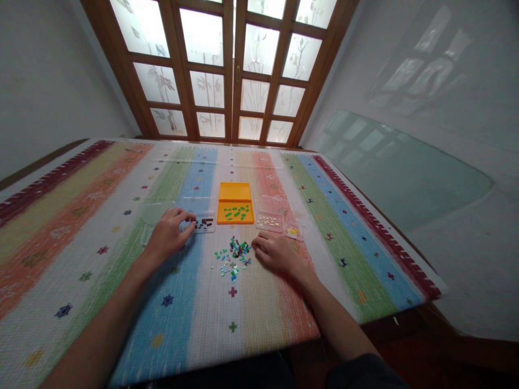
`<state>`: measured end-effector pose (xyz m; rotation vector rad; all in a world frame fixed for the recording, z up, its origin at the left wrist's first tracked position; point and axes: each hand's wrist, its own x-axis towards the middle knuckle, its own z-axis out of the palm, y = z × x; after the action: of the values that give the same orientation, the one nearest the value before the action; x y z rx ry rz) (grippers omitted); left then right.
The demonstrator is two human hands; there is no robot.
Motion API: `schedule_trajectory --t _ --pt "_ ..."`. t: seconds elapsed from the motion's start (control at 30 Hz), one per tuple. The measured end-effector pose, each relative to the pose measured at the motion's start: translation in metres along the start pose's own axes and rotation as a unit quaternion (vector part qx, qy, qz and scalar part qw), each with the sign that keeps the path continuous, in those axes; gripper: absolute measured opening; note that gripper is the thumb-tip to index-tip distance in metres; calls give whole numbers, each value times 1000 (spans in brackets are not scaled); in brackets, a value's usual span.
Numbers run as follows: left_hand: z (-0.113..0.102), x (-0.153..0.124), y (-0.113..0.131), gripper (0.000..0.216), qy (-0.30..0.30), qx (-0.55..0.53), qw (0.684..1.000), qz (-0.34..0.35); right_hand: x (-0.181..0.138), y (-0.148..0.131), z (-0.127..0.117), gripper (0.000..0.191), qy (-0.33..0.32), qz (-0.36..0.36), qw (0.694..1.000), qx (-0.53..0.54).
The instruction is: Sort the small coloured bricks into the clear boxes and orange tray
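- Head view: a desk (365, 243) under a striped cloth carried all the items; glazed wooden doors (231, 70) stood behind it.
- Left hand (168, 235) rested on the cloth, fingers curled, fingertips at the left edge of a clear tray (203, 222) holding dark brown pieces. Whether a piece was pinched between the fingertips could not be told.
- Right hand (278, 253) lay palm down, fingers loosely bent, just right of the pile (233, 258); fingertips close to the pile's edge, contact not resolvable. Nothing visibly held.
- Pile: small loose pieces, mostly green, teal and dark, scattered on the cloth between the two hands, near the desk's middle.
- Orange tray (235, 210) sat just beyond the pile, green pieces in its near half.
- A second clear tray (268, 221) with pale pieces stood right of the orange tray; a smaller one (292, 231) with yellow pieces lay beside it, just beyond the right hand.
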<state>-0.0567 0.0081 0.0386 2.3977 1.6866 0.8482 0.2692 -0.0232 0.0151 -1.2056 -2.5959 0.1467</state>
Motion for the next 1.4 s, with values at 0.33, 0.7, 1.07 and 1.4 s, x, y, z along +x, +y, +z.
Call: schedule_trajectory --t 0.33,0.7,1.07,1.4 --pt "1 -2 -18 27 -41 30 998 -31 -1 1 1 21 -3 -1 1000 -8" --pt "1 -6 4 27 20 -54 997 50 -1 1 0 21 -1 3 1000 0" --pt "26 -26 40 21 -218 -109 958 151 8 -12 1 18 71 16 988 134" --pt "28 -27 34 18 -212 -128 961 126 49 -35 -4 21 -79 -62 993 61"
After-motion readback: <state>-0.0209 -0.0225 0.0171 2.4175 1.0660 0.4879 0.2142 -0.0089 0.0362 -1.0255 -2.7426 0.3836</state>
